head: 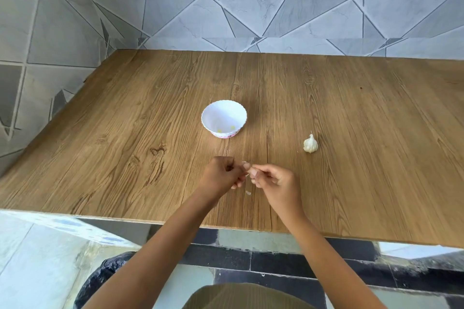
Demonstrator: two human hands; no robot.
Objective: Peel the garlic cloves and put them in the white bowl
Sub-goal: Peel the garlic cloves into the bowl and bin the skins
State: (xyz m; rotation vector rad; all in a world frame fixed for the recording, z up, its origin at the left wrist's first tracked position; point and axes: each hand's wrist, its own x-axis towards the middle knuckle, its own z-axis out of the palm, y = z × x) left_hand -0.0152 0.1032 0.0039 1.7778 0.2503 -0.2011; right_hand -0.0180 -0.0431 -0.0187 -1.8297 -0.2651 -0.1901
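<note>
The white bowl [224,118] with a pink base stands mid-table; two small yellowish bits show at its bottom. A garlic bulb [310,144] sits to its right. My left hand [222,174] and my right hand [275,179] meet in front of the bowl, low over the table, fingers curled. Between their fingertips they pinch a small garlic clove [247,170], mostly hidden. A scrap of garlic skin [248,192] lies on the wood below the hands.
The wooden table [125,133] meets a grey tiled wall at the back and left. Its front edge runs just behind my forearms. Below it, at the lower left, is a bin with a black liner [105,276].
</note>
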